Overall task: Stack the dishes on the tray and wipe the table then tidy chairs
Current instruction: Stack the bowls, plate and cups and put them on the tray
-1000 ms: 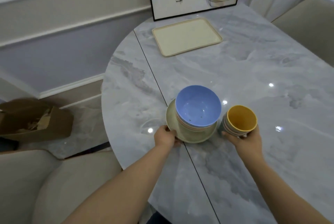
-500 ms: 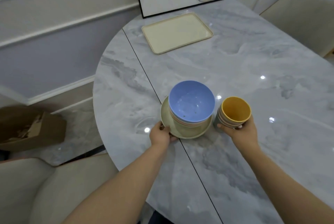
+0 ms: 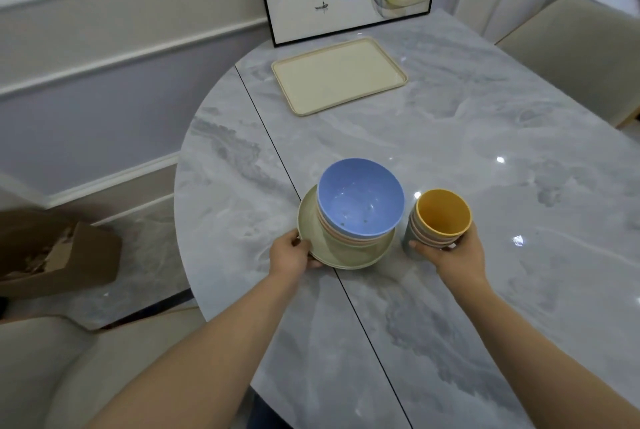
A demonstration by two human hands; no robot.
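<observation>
The left hand (image 3: 292,252) grips the near-left rim of the green plate (image 3: 313,231), thumb on top and fingers curled beneath. The plate carries a nest of bowls topped by the blue bowl (image 3: 360,201); the stack sits near the rounded left edge of the table (image 3: 519,137), over the seam. The right hand (image 3: 450,252) wraps its fingers around the lower part of a stack of cups, the yellow cup (image 3: 443,212) uppermost, just right of the plate.

Handling: the ware appears to be light, rigid plastic, smooth, and probably liable to slide when tilted. The bowls make the plate top-heavy; support it from beneath, level. Hold the cup stack low, around the outermost cup, so no inner cup lifts out.

The tray (image 3: 339,77) lies bare at the far edge of the table, well apart from both stacks.
</observation>
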